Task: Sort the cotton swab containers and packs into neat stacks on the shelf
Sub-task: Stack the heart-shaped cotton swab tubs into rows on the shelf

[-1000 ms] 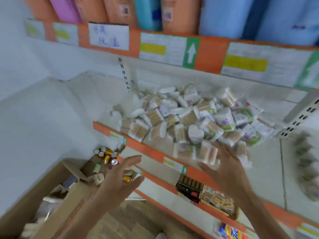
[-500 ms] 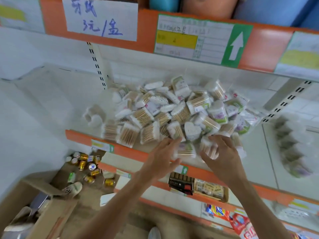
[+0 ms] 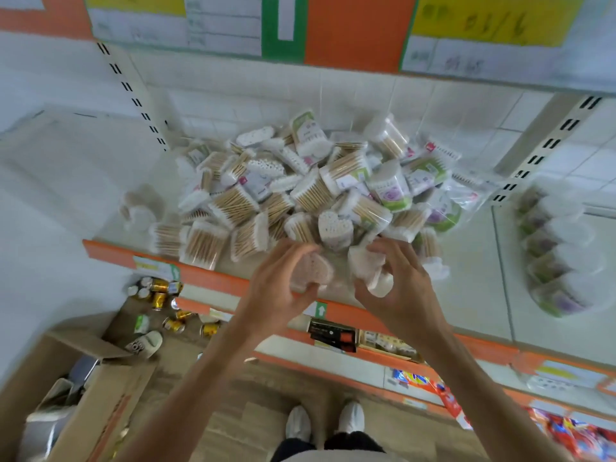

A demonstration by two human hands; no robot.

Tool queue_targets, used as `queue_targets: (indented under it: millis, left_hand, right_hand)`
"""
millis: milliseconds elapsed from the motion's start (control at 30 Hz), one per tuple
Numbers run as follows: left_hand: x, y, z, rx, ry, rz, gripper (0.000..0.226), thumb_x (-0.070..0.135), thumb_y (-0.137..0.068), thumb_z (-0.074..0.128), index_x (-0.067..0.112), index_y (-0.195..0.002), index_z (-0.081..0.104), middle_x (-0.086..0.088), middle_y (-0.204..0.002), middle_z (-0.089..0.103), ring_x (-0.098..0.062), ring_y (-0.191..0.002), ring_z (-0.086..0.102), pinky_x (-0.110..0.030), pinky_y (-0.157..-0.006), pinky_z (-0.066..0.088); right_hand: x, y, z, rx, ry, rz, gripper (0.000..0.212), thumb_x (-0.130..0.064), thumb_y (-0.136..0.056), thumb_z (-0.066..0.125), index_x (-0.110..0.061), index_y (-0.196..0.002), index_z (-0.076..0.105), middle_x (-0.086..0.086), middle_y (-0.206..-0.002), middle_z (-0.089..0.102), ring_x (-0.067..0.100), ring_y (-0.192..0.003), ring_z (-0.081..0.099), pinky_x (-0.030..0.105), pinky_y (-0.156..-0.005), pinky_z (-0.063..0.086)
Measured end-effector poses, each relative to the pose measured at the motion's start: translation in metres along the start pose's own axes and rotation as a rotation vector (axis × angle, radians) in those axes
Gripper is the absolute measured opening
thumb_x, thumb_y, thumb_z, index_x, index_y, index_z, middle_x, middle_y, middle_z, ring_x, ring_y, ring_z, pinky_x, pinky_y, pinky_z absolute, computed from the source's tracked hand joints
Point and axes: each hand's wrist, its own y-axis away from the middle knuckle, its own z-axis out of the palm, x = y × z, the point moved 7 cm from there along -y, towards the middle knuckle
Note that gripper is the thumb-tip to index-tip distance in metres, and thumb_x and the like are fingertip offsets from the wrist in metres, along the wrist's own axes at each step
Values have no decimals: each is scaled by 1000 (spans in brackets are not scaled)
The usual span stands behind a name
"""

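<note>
While at the pile (image 3: pixel 300 188) | left hand (image 3: pixel 280 288) grips heart-shaped container (image 3: pixel 311 270) | right hand (image 3: pixel 400 288) grips another (image 3: pixel 366 268)

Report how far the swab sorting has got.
Done: one tidy row of tubs sits on the shelf's right. In hand: the left hand and right hand each grip a heart-shaped container by the front edge. Left: the jumbled pile.

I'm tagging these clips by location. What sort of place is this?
Most likely a small shop: orange-edged shelving with paper price labels, a loose heap of boxed cotton swabs, and packaged goods on the lower shelves.
</note>
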Motion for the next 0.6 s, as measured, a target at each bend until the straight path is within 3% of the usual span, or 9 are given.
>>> queue_targets:
  millis: [67, 133, 233, 333, 467, 600]
  left_hand:
    - [2, 2, 0, -3, -46, -23, 53, 16, -80, 81, 12, -129, 60, 1, -120, 57, -9, -105, 56, -16, -89, 43]
    - [6, 5, 1, 9, -70, -49, 55, 15, -82, 80, 13, -132, 58, 0, -124, 58, -11, -110, 56, -17, -93, 43]
    - [15, 4, 6, 31, -76, -79, 56, 13, -85, 77, 14, -136, 55, 1, -128, 60, -4, -112, 54, -3, -92, 38]
    - [20, 1, 12, 8, -72, -60, 45, 7, -86, 73, 12, -129, 61, 1, -125, 62, -6, -110, 59, -6, -91, 42]
    - [23, 9, 7, 72, 20, -84, 42, 13, -87, 73, 10, -127, 62, 3, -125, 59, -2, -117, 55, -17, -98, 46]
    - [20, 7, 7, 87, -18, -155, 59, 42, -82, 78, 18, -132, 57, 6, -123, 54, -6, -112, 53, -22, -93, 46]
  right_hand:
    - [3, 2, 1, -13, -13, -58, 55, -18, -73, 85, -14, -122, 60, -3, -124, 55, 13, -99, 58, 5, -85, 40]
    - [5, 4, 1, -14, -30, -125, 57, -16, -73, 85, -12, -124, 60, -1, -126, 55, 17, -104, 60, 18, -88, 47]
    - [9, 7, 0, -19, -54, -154, 58, -15, -74, 84, -12, -126, 58, -2, -126, 53, 17, -102, 60, 8, -86, 41]
    - [10, 8, 2, -66, -64, -136, 59, -16, -77, 82, -14, -129, 55, -5, -128, 51, 12, -99, 57, 3, -83, 38]
    - [9, 14, 1, -87, 16, -177, 57, -16, -79, 78, -15, -132, 58, -1, -141, 52, 20, -125, 54, 33, -100, 50]
    - [7, 16, 2, -65, 75, -129, 54, -35, -81, 71, -20, -131, 58, 1, -144, 48, 25, -124, 56, 41, -89, 57]
